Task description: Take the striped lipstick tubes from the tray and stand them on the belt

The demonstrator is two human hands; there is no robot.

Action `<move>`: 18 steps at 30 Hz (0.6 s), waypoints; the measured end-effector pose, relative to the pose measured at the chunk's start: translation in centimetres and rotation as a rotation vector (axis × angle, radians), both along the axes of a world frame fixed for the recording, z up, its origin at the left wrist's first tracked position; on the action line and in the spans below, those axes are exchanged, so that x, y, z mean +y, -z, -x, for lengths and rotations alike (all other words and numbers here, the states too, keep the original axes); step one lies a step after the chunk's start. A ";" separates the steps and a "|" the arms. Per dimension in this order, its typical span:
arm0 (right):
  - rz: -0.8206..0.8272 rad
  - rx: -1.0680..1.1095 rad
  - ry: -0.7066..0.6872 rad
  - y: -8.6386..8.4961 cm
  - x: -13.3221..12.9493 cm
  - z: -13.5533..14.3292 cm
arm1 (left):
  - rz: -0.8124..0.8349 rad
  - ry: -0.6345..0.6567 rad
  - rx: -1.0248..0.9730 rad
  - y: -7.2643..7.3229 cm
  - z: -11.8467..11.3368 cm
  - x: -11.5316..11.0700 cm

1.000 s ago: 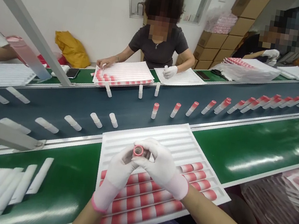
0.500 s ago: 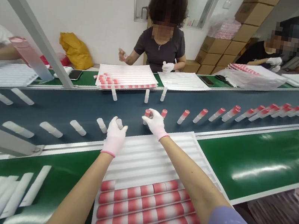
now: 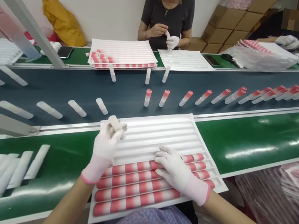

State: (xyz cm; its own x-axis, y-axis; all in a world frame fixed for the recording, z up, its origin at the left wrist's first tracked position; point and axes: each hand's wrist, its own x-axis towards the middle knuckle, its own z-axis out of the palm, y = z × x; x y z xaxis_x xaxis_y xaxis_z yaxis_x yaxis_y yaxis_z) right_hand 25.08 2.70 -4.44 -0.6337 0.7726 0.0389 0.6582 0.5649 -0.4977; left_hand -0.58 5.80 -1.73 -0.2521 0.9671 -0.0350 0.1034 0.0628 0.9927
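In the head view, my left hand (image 3: 107, 139), in a white glove with a pink cuff, pinches a frosted white tube (image 3: 115, 122) over the tray's left edge. My right hand (image 3: 173, 167), gloved alike, is down at the upper filled row, its thumb and fingers closed around a red-and-white cap (image 3: 154, 165) that they partly hide. Beneath both hands lies a white ridged tray (image 3: 144, 147). Rows of red-and-white caps (image 3: 124, 199) fill its near part; bare grooves show farther back.
On the dark conveyor belt (image 3: 129, 93), plain white tubes (image 3: 77, 108) stand at left and red-topped tubes (image 3: 187, 98) at right. White cylinders (image 3: 36, 162) lie on the green worktop (image 3: 67, 163). A metal post (image 3: 26, 9) rises at left. Across the belt sits a co-worker (image 3: 167, 16) with trays.
My right hand has left a red-topped tube standing on the belt and come back to the caps in the tray. My left hand has lifted a white tube off the belt. The view has tilted down.
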 end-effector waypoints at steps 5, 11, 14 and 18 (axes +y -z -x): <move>0.166 0.607 0.292 -4.6 2.2 2.5 | 0.078 0.237 -0.206 0.0 -1.9 -1.8; 0.280 1.104 0.424 -7.9 4.2 6.5 | 0.108 0.373 -0.335 -1.4 -3.9 -3.3; 0.320 1.051 0.465 -7.9 4.3 7.0 | 0.126 0.390 -0.391 -1.9 -3.9 -3.4; 0.400 0.931 0.373 -8.4 4.3 6.3 | 0.185 0.589 -0.540 -1.4 -3.0 -3.5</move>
State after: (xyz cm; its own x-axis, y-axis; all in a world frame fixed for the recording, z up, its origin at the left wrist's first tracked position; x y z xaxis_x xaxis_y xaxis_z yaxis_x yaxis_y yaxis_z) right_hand 18.79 6.98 4.00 -0.2076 0.9744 0.0857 0.0228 0.0924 -0.9955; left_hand 2.40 2.28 -0.37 0.3924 0.9024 -0.1778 -0.3190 0.3149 0.8939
